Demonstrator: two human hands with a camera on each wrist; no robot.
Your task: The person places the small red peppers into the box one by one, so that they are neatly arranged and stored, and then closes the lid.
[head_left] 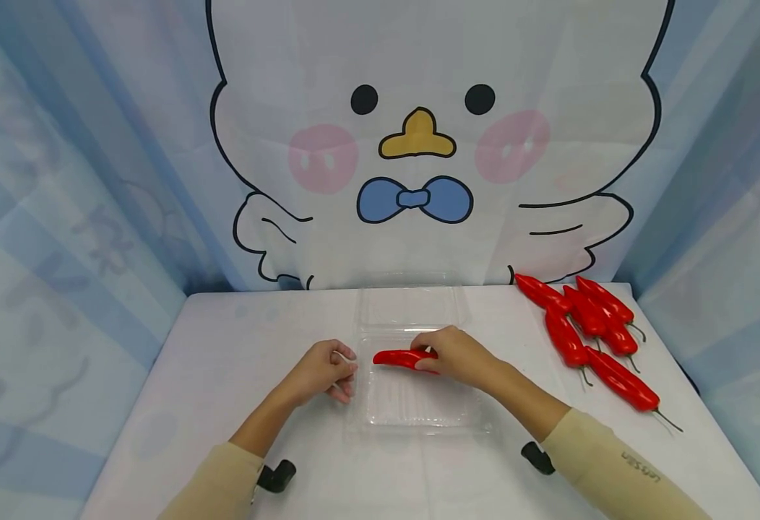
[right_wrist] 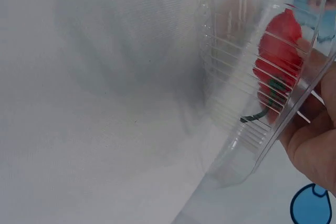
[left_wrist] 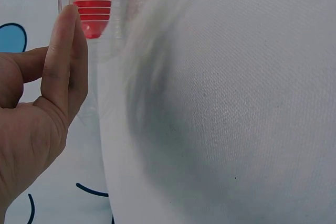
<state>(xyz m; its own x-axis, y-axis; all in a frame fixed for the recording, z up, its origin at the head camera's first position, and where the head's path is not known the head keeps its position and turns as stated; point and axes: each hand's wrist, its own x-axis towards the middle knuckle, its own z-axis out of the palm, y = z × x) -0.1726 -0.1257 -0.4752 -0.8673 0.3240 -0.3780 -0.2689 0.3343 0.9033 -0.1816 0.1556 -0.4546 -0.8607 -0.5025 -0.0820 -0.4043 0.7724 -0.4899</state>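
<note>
A clear plastic clamshell box lies with its lid folded back. My right hand reaches into the base and pinches a red chili pepper between thumb and fingers. The pepper lies crosswise toward the back of the base. Through the ribbed wall in the right wrist view, the pepper shows its green stem. At the box's left edge is my left hand, its fingers relaxed and holding nothing. In the left wrist view, fingertips of the left hand are at the clear wall.
Several red chili peppers with green stems lie in a loose group on the table's right side. White cloth covers the table. Behind hangs a curtain with a cartoon bird, and blue curtains flank both sides.
</note>
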